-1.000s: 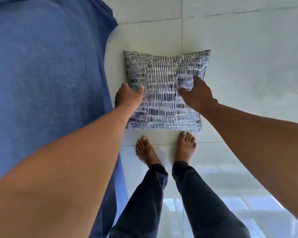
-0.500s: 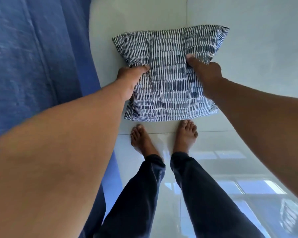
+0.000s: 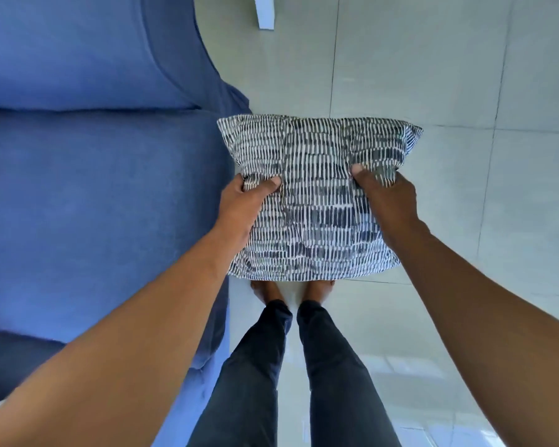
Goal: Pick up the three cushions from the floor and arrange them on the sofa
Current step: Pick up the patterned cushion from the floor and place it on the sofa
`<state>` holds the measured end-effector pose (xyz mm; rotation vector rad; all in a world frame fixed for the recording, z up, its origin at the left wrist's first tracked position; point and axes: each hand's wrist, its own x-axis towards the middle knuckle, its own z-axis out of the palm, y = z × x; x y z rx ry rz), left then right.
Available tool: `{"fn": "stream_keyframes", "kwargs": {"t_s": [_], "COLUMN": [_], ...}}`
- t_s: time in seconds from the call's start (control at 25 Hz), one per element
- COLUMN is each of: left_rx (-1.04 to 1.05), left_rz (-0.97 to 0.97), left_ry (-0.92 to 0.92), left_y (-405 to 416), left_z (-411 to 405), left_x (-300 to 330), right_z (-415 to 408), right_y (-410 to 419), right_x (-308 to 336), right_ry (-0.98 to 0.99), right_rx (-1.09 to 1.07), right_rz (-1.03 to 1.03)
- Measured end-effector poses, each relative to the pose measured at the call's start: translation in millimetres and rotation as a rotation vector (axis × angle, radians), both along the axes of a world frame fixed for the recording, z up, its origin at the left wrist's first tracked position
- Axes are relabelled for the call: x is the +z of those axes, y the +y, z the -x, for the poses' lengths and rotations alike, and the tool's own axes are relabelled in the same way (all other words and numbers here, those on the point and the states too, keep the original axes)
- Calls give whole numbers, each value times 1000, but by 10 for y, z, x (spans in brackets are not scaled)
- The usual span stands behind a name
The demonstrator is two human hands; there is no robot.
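A square cushion [image 3: 317, 201] with a navy and white dash pattern hangs in the air in front of me, above my feet. My left hand [image 3: 244, 204] grips its left edge, thumb on top. My right hand [image 3: 388, 201] grips its right side the same way. The blue sofa [image 3: 94, 204] fills the left of the view, its seat right beside the cushion's left edge. No other cushion is in sight.
Pale glossy floor tiles [image 3: 465, 91] spread to the right and ahead. A white furniture leg [image 3: 265, 11] stands at the top. My bare feet [image 3: 291, 290] and dark trousers are below the cushion, close to the sofa's front.
The cushion lay flat on the floor with both hands reaching onto it; both hands have closed on its sides and lifted it off the floor. More of the sofa seat has come into view.
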<state>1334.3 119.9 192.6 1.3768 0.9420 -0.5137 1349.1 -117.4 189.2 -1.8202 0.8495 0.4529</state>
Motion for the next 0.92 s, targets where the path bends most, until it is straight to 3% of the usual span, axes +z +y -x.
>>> {"fn": "stream_keyframes", "kwargs": {"t_s": [0.2, 0.32, 0.56, 0.92], "left_rx": [86, 187, 482, 860], "left_rz": [7, -19, -80, -140], "left_ry": [-100, -171, -235, -202], "left_y": [434, 832, 1661, 2896], "left_z": [82, 257, 815, 1538], "left_x": [1431, 1932, 2304, 2446], "right_z": [-138, -216, -409, -513], "right_y": [362, 765, 1872, 3866], "right_x": [1446, 1987, 2445, 2568], "right_ry": [-150, -202, -225, -151], "right_rx": [137, 238, 538, 926], "right_rz": [-19, -40, -99, -177]}}
